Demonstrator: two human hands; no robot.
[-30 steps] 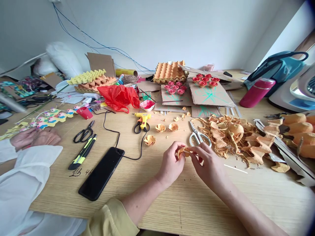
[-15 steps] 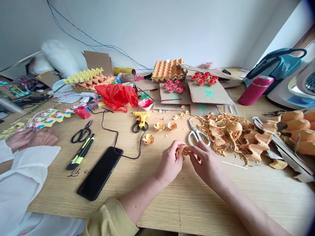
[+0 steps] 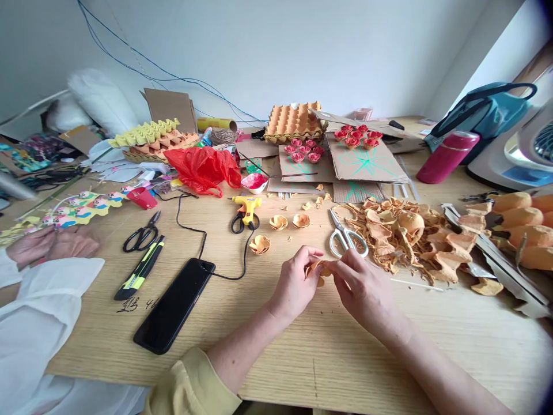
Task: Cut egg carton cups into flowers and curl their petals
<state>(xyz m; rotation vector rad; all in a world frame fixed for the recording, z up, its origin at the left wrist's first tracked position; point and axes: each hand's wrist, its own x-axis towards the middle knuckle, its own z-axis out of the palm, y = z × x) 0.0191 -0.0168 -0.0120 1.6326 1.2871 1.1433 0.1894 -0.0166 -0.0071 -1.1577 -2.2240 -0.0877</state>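
Observation:
Between my two hands is a small orange egg-carton flower cup (image 3: 320, 273), partly covered by fingers. My left hand (image 3: 298, 282) is closed on its left side. With thumb and fingertips, my right hand (image 3: 360, 288) pinches its right edge. Just beyond them lie white-handled scissors (image 3: 348, 237), blades pointing away. To the left on the table sit several finished-looking orange flower cups, one of them a petalled cup (image 3: 260, 245) nearest me. A yellow glue gun (image 3: 246, 208) stands behind that one, its cord running left.
Orange carton scraps (image 3: 397, 230) pile up at the right. A black phone (image 3: 173, 305), a utility knife (image 3: 140, 268) and black scissors (image 3: 141, 233) lie left. Red paper flowers (image 3: 352, 138) rest on cardboard at the back. A co-worker's hands (image 3: 56, 242) are at far left.
The flower cup between my hands has turned slightly, and more of its petals show. My fingers have shifted a little on it; the tabletop things stay in place.

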